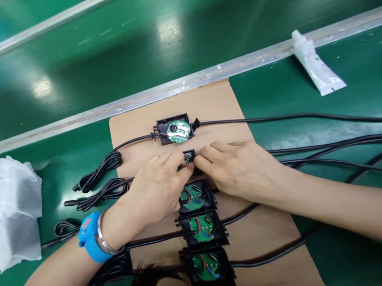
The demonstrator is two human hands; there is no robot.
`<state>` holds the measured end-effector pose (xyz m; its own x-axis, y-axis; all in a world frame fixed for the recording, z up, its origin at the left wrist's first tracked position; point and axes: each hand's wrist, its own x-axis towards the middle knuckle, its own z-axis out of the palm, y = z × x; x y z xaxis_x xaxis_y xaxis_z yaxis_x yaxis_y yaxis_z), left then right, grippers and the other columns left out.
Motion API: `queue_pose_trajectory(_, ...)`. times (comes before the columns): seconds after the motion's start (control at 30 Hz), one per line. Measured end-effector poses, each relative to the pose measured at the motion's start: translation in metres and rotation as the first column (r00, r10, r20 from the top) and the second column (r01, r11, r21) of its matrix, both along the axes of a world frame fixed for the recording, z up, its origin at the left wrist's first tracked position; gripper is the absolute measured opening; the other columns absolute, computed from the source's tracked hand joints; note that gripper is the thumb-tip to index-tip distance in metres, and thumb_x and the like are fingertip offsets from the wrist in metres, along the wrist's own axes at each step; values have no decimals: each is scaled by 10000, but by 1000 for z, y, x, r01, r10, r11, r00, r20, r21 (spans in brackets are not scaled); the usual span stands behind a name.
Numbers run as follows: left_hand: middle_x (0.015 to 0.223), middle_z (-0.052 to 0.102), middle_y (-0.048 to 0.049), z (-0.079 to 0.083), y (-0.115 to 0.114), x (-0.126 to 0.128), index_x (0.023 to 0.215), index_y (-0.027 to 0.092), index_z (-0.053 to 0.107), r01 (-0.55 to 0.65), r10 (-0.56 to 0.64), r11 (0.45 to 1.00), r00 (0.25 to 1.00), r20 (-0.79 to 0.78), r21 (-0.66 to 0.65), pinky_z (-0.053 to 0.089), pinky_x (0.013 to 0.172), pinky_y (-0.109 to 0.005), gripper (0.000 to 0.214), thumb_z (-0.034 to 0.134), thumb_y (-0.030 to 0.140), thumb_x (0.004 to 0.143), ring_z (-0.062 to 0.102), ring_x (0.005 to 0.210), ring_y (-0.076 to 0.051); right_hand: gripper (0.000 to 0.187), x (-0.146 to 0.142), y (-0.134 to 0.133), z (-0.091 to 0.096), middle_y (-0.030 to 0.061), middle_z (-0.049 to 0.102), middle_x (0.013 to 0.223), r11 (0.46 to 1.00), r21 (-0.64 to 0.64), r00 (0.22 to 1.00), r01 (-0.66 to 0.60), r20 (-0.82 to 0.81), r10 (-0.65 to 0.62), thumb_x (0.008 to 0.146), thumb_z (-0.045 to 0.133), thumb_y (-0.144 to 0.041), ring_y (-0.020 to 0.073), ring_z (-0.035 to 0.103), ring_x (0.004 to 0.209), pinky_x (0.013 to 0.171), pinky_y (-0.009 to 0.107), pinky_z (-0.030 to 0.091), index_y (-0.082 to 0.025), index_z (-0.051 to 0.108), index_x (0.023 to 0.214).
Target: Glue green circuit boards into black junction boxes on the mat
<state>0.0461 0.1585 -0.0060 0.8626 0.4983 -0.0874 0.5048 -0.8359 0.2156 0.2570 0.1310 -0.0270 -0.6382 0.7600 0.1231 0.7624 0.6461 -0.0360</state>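
Observation:
My left hand [163,181] and my right hand [233,162] meet over a small black plastic housing [189,154], the second from the far end of a column of several. The fingers of both hands are bent and pressed at its two sides, covering most of it. Beyond them lies a housing with a round green circuit board [178,131] resting tilted on it. Nearer me, other open housings [204,232] hold green boards with red, blue and yellow wires. Black cables leave the housings on both sides. A blue wrist strap [91,238] is on my left wrist.
A brown cardboard sheet [169,102] lies under the housings on the green table [372,101]. White wrapped packages [17,208] stand at the left. Coiled black cables [98,171] lie left of the housings. A white tube [315,64] rests against the metal rail [202,80] at back right.

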Motion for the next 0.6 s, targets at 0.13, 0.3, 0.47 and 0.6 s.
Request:
queue_pose_trajectory(0.13,1071,637,-107,-3,-3,-5,1230,127,600,-20,20,1000,998,54,10,516,818,-377,434,511,70,810,606,959,-239,237,8,0,-9,98,639,820,999,23,987,40,-154,-36,924,464,-139,213,537,796,680,320,393,-161,669,806)
queue_pose_trajectory(0.3,1074,635,-118,-3,-4,-2,1284,113,585,-23,23,1000,999,31,19,527,812,-390,508,514,46,785,605,953,-247,269,14,7,-23,81,627,799,996,-92,904,19,-423,-57,959,449,-187,208,509,819,780,340,454,-148,692,851)
queue_pose_trajectory(0.47,1147,627,-128,2,-4,-4,1263,125,614,-54,58,997,994,94,-51,531,870,-396,459,502,40,826,602,1029,-246,247,19,11,-20,68,657,827,988,-137,886,-63,-464,-8,956,474,-167,198,527,818,794,344,463,-155,690,838)
queue_pose_trajectory(0.6,1192,649,-111,10,-1,-27,1190,152,649,-227,247,969,913,326,-97,505,984,-402,318,520,102,904,591,1130,-219,229,11,2,-3,84,675,888,999,-31,910,11,-413,-23,956,498,-189,224,539,897,851,356,464,-138,720,982)
